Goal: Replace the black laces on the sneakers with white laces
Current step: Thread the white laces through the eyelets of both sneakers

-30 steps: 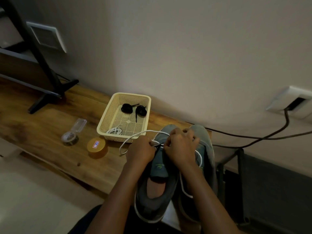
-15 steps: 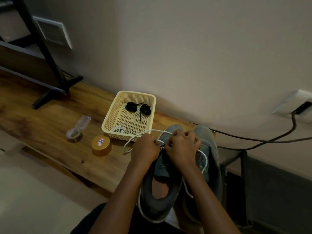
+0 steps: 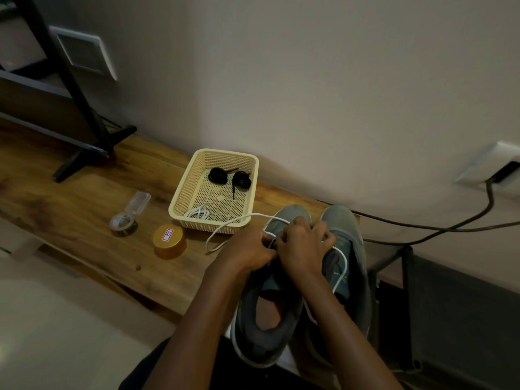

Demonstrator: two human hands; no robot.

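Two grey sneakers stand side by side at the wooden table's right end, the left sneaker [image 3: 267, 327] nearer me and the right sneaker [image 3: 349, 249] beside it. Over the left sneaker's eyelets, my left hand [image 3: 247, 250] and my right hand [image 3: 302, 246] both pinch a white lace [image 3: 239, 219]. One end of that lace loops left onto the table; the other curves across the right sneaker. A cream basket [image 3: 180, 204] holds two coiled black laces [image 3: 216, 174] and a second white lace [image 3: 198, 213].
A gold round tin [image 3: 168, 240] and a small clear-lidded container [image 3: 123, 225] sit on the wooden table [image 3: 70, 198] left of the basket. A black stand foot [image 3: 84, 156] rests at the back left. Black cables [image 3: 450, 228] run along the wall to the right.
My hands stay on the lace over the left sneaker, working close together. The camera view has shifted slightly, so everything sits a little further right in the frame.
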